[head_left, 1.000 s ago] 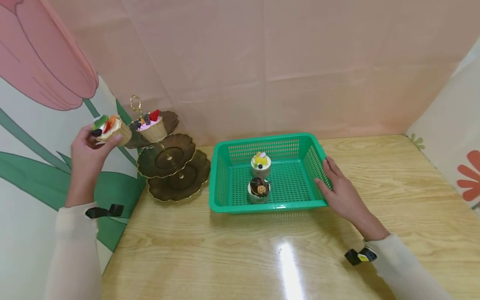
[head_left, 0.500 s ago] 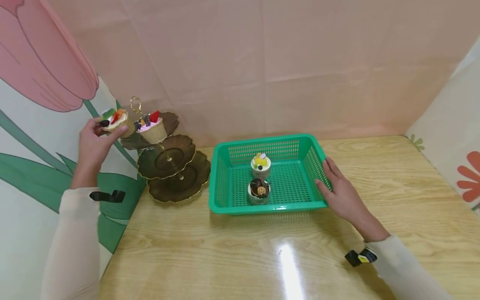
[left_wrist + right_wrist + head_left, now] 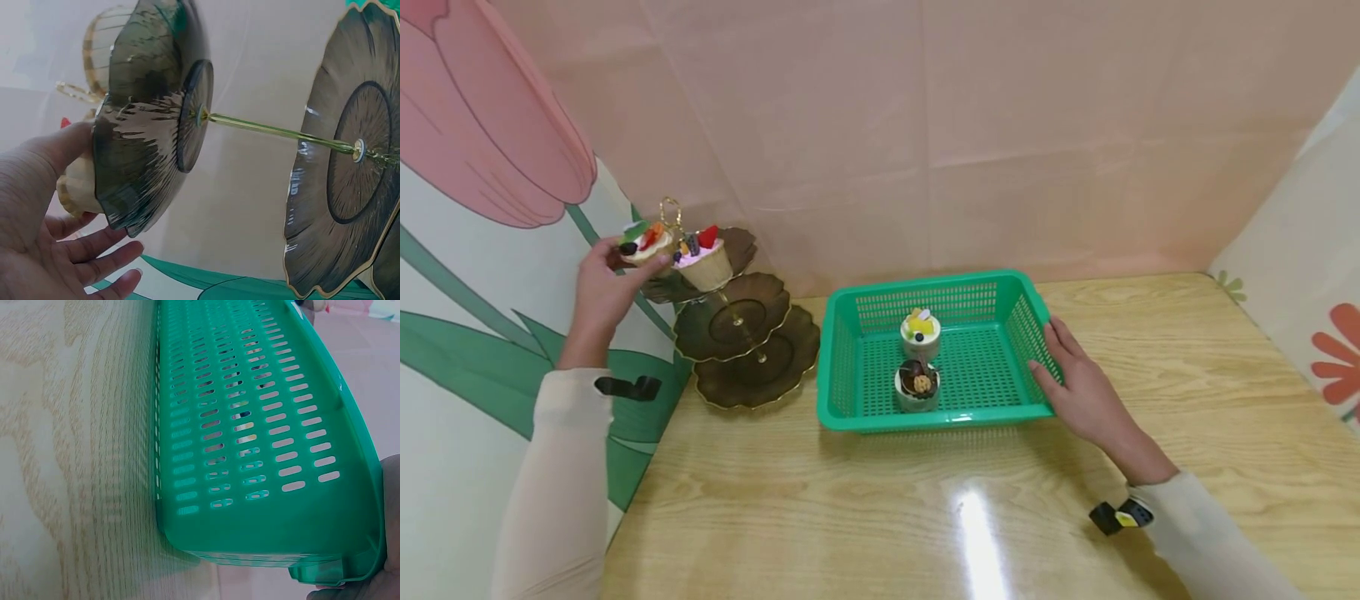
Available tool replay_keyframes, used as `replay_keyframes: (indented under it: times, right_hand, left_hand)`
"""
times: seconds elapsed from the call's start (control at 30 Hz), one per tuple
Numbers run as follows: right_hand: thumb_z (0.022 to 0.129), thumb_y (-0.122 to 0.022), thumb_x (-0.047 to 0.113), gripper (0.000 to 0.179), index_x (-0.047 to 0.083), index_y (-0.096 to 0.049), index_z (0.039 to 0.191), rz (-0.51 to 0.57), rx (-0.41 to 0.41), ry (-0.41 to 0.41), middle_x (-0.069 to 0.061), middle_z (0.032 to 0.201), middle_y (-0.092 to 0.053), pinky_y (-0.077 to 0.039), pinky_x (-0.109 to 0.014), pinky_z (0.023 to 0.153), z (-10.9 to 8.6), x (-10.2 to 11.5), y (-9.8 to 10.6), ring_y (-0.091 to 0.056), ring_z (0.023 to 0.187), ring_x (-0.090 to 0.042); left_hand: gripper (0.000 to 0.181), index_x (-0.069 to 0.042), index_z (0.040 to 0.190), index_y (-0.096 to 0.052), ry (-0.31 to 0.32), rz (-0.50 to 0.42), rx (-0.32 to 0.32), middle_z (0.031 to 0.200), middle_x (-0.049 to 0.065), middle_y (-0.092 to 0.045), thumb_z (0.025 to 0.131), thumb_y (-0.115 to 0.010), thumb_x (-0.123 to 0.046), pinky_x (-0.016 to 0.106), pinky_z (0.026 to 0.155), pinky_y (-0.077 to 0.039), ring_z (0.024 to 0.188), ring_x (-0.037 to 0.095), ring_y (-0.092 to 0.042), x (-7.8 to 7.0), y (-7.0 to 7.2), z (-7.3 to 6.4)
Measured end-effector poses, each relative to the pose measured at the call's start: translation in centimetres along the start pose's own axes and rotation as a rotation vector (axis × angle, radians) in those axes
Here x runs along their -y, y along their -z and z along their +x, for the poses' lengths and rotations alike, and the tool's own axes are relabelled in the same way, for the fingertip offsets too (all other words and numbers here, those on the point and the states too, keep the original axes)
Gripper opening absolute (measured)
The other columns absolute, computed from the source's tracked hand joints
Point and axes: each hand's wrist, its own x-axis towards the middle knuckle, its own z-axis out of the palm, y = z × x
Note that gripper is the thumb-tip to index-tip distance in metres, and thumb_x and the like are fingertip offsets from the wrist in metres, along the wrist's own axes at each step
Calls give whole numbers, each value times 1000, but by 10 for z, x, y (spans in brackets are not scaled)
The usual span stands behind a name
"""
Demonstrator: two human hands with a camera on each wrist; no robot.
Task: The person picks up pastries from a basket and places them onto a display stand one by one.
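Observation:
My left hand (image 3: 604, 292) grips a fruit-topped cupcake (image 3: 650, 243) with white cream between thumb and fingers, at the left of the stand's top tier (image 3: 741, 246). In the left wrist view this cupcake (image 3: 80, 187) is partly hidden behind the hand and the tier's scalloped edge. Close beside it on that tier sits a cupcake (image 3: 706, 267) with pink cream and a red fruit piece. Far to the right, my right hand (image 3: 1086, 387) holds the right rim of a green plastic basket (image 3: 940, 421), its thumb over the edge. The right wrist view shows the basket's slotted wall (image 3: 275, 519).
Inside the basket stand a yellow-fruit dessert cup (image 3: 921, 335) and a chocolate one (image 3: 917, 386). The stand's brown middle tier (image 3: 707, 321) and bottom tier (image 3: 790, 358) carry nothing. A wooden table (image 3: 790, 517) lies below, a pink backdrop (image 3: 970, 150) behind.
My left hand has carried the fruit-topped cupcake rightward, over the top tier and close to the pink-cream one. My right hand and the basket have stayed put.

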Motion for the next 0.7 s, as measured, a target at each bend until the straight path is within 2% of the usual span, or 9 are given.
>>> replay_keyframes:
  times: [0.17, 0.3, 0.47, 0.7]
  right_hand:
    - [109, -47, 33, 69, -5, -18, 158, -2, -7, 0, -19, 168, -6, -27, -70, 108, 0, 1, 0, -20, 147, -51]
    - [109, -47, 33, 69, -5, -19, 158, 0, -8, -1, -18, 168, -6, -27, -70, 108, -1, 1, 0, -20, 147, -51]
    - [109, -47, 34, 69, -6, -19, 158, -1, -8, -3, -18, 169, -5, -27, -70, 108, -1, 1, 0, -20, 147, -51]
    - [109, -48, 32, 69, -5, -19, 158, -6, -3, -8, -20, 168, -6, -28, -70, 107, 0, 1, 0, -22, 146, -52]
  left_hand:
    - [83, 0, 148, -41, -7, 84, 28, 127, 8, -51, 91, -70, -53, 22, 79, -42, 113, 21, -48, -3, -4, 1]
    - [84, 2, 149, -38, -10, 132, 49, 137, 22, -49, 93, -67, -52, 26, 83, -41, 124, 35, -47, -3, -6, 3]
    - [83, 2, 150, -36, -14, 128, 71, 140, 23, -46, 94, -68, -50, 31, 87, -41, 128, 38, -45, -5, -9, 2]
    - [78, 2, 149, -34, -31, 110, 88, 140, 23, -45, 95, -68, -43, 30, 85, -41, 127, 35, -44, -4, -10, -3]
